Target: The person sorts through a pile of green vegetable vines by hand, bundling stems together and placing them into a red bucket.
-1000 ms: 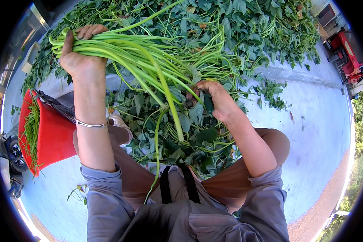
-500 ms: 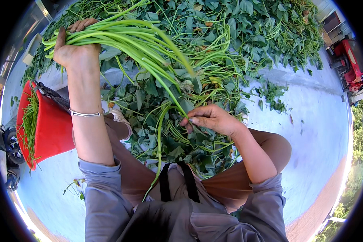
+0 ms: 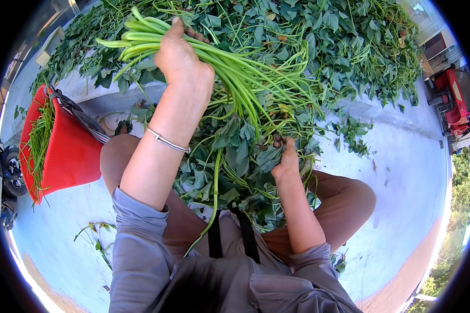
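My left hand is closed around a thick bundle of long green leaf stalks. Their cut ends stick out to the left, and the rest droops right over the heap. Lower and to the right, my right hand reaches into the pile of leafy vines between my knees. Its fingers are curled closed on a leafy stem, with a broad green leaf against the hand; the fingertips are partly hidden among the stems. One long stalk trails down across my lap.
A red bucket holding green stalks lies tilted at my left, with a dark strap. A large heap of vines spreads across the far side. Leaf scraps lie on the pale floor. A red machine stands far right.
My left hand has moved right with the bundle, whose stalks now hang lower over the heap. My right hand has left the bundle's drooping tip and moved right into the leafy vines.
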`<action>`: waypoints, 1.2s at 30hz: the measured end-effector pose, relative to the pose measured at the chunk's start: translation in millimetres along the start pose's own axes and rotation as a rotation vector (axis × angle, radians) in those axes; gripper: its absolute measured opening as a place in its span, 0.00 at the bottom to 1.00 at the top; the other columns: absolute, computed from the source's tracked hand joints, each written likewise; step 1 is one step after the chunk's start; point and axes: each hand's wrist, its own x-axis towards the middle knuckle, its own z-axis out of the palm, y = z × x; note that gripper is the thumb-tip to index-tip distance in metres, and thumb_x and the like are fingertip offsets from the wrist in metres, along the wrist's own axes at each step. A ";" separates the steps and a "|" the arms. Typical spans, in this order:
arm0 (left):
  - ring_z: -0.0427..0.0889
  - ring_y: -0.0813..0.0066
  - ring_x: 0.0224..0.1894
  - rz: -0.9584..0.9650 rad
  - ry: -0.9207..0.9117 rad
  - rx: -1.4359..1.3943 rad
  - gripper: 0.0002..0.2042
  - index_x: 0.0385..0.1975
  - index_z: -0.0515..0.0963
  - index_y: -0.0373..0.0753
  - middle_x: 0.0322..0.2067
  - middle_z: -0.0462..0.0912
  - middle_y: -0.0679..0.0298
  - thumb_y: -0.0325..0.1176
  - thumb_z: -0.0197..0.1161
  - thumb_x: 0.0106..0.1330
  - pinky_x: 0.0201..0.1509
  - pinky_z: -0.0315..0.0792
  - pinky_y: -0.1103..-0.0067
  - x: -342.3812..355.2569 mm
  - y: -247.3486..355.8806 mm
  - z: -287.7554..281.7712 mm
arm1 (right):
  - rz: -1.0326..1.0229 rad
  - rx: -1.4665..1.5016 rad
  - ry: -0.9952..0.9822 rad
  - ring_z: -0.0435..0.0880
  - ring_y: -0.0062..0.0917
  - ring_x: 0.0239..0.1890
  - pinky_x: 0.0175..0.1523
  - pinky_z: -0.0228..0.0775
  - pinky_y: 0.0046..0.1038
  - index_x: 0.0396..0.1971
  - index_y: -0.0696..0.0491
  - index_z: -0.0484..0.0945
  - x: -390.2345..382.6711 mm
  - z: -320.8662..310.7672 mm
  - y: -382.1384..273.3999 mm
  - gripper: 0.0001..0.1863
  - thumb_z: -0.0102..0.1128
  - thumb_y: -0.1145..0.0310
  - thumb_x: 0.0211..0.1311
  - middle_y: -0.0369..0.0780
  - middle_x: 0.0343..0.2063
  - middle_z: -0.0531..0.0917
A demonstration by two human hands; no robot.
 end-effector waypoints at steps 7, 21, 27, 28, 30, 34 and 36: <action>0.66 0.76 0.16 0.166 0.019 -0.009 0.07 0.23 0.67 0.36 0.16 0.68 0.66 0.29 0.57 0.57 0.19 0.63 0.79 20.0 5.4 3.9 | -0.464 -0.657 0.186 0.74 0.27 0.29 0.35 0.67 0.25 0.22 0.57 0.77 54.0 -74.5 -29.7 0.17 0.49 0.59 0.58 0.36 0.23 0.76; 0.67 0.73 0.16 0.262 0.047 0.093 0.08 0.21 0.67 0.37 0.16 0.68 0.65 0.28 0.59 0.56 0.20 0.65 0.77 9.5 5.0 7.2 | -1.493 -1.213 -0.137 0.79 0.28 0.22 0.26 0.69 0.23 0.37 0.58 0.76 -48.8 95.7 28.9 0.14 0.60 0.72 0.49 0.43 0.23 0.80; 0.68 0.74 0.16 0.285 0.018 0.115 0.07 0.21 0.68 0.37 0.16 0.69 0.65 0.28 0.59 0.56 0.19 0.64 0.77 5.8 -2.1 4.9 | -1.439 -1.340 -0.008 0.75 0.31 0.19 0.25 0.67 0.27 0.25 0.56 0.74 -49.5 105.6 36.2 0.13 0.66 0.65 0.41 0.39 0.19 0.76; 0.67 0.74 0.16 0.286 0.012 0.125 0.07 0.21 0.68 0.37 0.16 0.69 0.65 0.28 0.59 0.56 0.19 0.64 0.77 3.0 -3.5 4.3 | -1.467 -1.338 0.012 0.74 0.31 0.19 0.25 0.66 0.27 0.23 0.55 0.73 -49.1 105.9 37.3 0.13 0.67 0.65 0.40 0.38 0.19 0.75; 0.67 0.74 0.15 0.295 -0.002 0.131 0.07 0.21 0.68 0.37 0.16 0.69 0.65 0.28 0.58 0.57 0.19 0.64 0.78 1.4 -4.9 4.8 | -1.345 -1.387 -0.037 0.75 0.34 0.23 0.27 0.67 0.30 0.25 0.55 0.71 -49.3 104.3 37.1 0.13 0.65 0.65 0.42 0.40 0.22 0.74; 0.67 0.75 0.14 0.318 -0.024 0.129 0.06 0.21 0.67 0.37 0.16 0.68 0.65 0.27 0.57 0.57 0.18 0.64 0.78 4.5 -3.4 3.4 | -1.290 -1.416 -0.190 0.74 0.37 0.30 0.33 0.67 0.34 0.26 0.56 0.70 -66.5 95.0 24.5 0.11 0.61 0.67 0.46 0.42 0.23 0.74; 0.67 0.75 0.14 0.338 -0.037 0.137 0.06 0.21 0.67 0.37 0.16 0.68 0.65 0.27 0.57 0.57 0.18 0.63 0.79 5.3 -2.9 2.7 | -1.414 -1.317 -0.312 0.73 0.38 0.31 0.35 0.66 0.36 0.26 0.57 0.70 -69.4 88.8 13.9 0.09 0.58 0.69 0.48 0.43 0.22 0.74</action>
